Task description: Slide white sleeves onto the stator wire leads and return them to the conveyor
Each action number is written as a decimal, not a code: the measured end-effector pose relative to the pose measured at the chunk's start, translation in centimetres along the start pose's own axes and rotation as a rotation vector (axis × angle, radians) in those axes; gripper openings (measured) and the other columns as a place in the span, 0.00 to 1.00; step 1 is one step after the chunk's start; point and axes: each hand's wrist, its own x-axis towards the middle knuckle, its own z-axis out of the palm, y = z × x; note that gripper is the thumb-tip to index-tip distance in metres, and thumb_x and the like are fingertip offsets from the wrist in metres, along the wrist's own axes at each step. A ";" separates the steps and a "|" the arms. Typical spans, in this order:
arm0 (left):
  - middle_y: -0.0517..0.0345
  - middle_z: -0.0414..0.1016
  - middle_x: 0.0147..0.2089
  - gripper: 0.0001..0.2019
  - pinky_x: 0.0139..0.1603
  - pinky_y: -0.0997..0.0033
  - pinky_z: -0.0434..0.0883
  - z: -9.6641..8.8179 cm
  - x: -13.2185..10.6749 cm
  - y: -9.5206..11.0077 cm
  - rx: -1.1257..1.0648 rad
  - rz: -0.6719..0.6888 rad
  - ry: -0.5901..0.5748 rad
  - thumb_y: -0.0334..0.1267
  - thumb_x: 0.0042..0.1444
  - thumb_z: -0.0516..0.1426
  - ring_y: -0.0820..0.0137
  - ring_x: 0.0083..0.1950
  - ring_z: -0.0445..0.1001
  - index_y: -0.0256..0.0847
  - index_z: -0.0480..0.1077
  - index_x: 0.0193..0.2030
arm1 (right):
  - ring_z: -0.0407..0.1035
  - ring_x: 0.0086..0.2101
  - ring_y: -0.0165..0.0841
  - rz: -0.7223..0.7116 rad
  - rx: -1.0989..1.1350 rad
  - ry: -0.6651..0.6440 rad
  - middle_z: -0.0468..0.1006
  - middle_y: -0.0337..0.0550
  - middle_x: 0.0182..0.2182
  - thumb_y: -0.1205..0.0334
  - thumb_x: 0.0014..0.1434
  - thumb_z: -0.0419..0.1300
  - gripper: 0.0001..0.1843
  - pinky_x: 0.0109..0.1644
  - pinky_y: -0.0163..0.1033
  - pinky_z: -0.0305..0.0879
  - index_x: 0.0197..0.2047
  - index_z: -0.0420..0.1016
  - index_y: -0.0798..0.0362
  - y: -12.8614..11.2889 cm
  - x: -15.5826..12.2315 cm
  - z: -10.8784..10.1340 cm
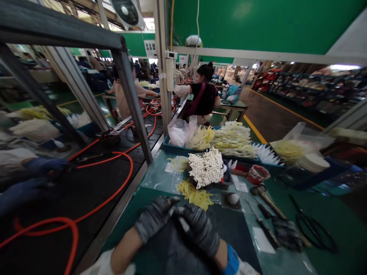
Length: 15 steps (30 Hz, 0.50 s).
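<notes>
My left hand (155,217) and my right hand (200,226), both in grey striped gloves, meet low in the middle of the view. Their fingers are closed at the tips. A small white piece shows between them, too blurred to name. From under my right hand a long dark strip (189,244) runs down toward me, its upper end in those fingers. Just beyond the hands lie yellow strips (195,194) and a bundle of white round-tipped sticks (206,168).
A hammer (268,200), black scissors (314,229), a red-rimmed pot (258,174) and a lidded jar (304,172) stand right. Blue trays (174,149) hold pale strips and white cones. Left, an orange hose (130,168) crosses a black belt; a co-worker's blue-gloved hands (46,168) are there.
</notes>
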 end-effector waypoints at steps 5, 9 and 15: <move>0.48 0.90 0.51 0.19 0.62 0.62 0.83 0.0 6.1 0.3 -0.197 0.098 -0.105 0.44 0.68 0.56 0.59 0.53 0.88 0.41 0.85 0.55 | 0.86 0.38 0.37 0.041 -0.035 0.099 0.90 0.45 0.42 0.58 0.81 0.52 0.17 0.43 0.38 0.84 0.60 0.81 0.48 1.3 -1.0 -0.8; 0.46 0.90 0.49 0.21 0.60 0.60 0.83 0.6 6.5 -1.0 -0.340 0.073 -0.117 0.52 0.67 0.58 0.58 0.52 0.88 0.39 0.85 0.51 | 0.84 0.34 0.36 0.059 -0.073 0.108 0.89 0.43 0.38 0.59 0.80 0.53 0.16 0.38 0.37 0.82 0.56 0.83 0.47 1.8 -1.7 -0.6; 0.47 0.89 0.48 0.24 0.57 0.61 0.82 0.9 4.8 -1.5 -0.500 -0.036 -0.108 0.59 0.66 0.61 0.58 0.49 0.86 0.41 0.86 0.52 | 0.81 0.32 0.35 0.102 -0.079 0.026 0.86 0.41 0.36 0.57 0.82 0.49 0.19 0.36 0.36 0.77 0.56 0.83 0.45 1.5 -1.2 -1.3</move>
